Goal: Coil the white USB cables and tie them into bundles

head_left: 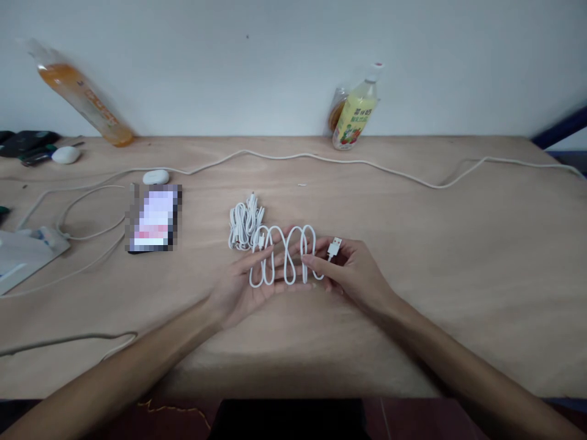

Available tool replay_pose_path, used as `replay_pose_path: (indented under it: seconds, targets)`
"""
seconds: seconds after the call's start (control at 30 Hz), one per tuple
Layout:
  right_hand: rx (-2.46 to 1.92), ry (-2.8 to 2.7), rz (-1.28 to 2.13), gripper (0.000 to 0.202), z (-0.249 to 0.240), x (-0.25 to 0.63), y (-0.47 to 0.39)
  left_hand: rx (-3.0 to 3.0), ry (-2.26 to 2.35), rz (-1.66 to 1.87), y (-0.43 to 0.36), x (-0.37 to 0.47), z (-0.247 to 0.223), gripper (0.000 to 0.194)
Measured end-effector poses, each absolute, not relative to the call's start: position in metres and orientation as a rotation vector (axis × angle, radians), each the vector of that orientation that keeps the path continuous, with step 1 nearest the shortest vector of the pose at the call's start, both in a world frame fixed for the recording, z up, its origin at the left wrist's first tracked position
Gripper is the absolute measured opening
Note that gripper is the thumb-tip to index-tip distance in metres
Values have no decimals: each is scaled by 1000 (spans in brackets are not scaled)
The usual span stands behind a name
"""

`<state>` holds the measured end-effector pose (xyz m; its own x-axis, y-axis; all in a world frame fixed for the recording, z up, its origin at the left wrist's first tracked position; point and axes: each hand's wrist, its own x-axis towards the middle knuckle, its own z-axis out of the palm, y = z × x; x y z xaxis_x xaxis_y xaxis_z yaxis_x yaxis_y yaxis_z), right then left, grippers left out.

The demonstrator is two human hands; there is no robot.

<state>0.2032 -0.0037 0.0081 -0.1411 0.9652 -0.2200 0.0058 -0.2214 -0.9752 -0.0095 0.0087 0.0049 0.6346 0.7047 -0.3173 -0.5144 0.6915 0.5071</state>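
Observation:
A white USB cable point(288, 256), spread in loose loops, lies across the fingers of my left hand point(238, 293). That palm faces up with the fingers stretched beneath the loops, and the thumb rests over the cable by its small end connector point(261, 240). At the other end, my right hand point(355, 269) pinches the cable between thumb and fingers. The USB plug point(334, 247) sticks up beside its index finger. Just behind my left hand, bundled white cables point(246, 223) lie on the table.
On the wooden table point(435, 244) are a phone point(158, 217), a white case point(156, 177) and a white power strip point(27, 256) at left. A long white cord point(275, 157) crosses behind. An orange drink bottle point(85, 101) and a yellow drink bottle point(355, 113) stand by the wall.

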Motion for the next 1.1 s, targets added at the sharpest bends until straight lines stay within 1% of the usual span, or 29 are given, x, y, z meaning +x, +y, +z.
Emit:
replay_pose_path:
  seconds: [0.2,0.5,0.87,1.1]
  targets:
    - [-1307,-1215,1453,43,9,202,-4,385,517,713,8,-9,6,64]
    - [-1323,-1198,1437,40,3,202,-5,359,491,707,10,-11,4,56]
    - [-1364,-1210,1427,41,4,202,-4,361,471,712,9,-10,6,54]
    - [-1361,-1214,1427,41,5,203,-4,370,469,715,8,-11,5,57]
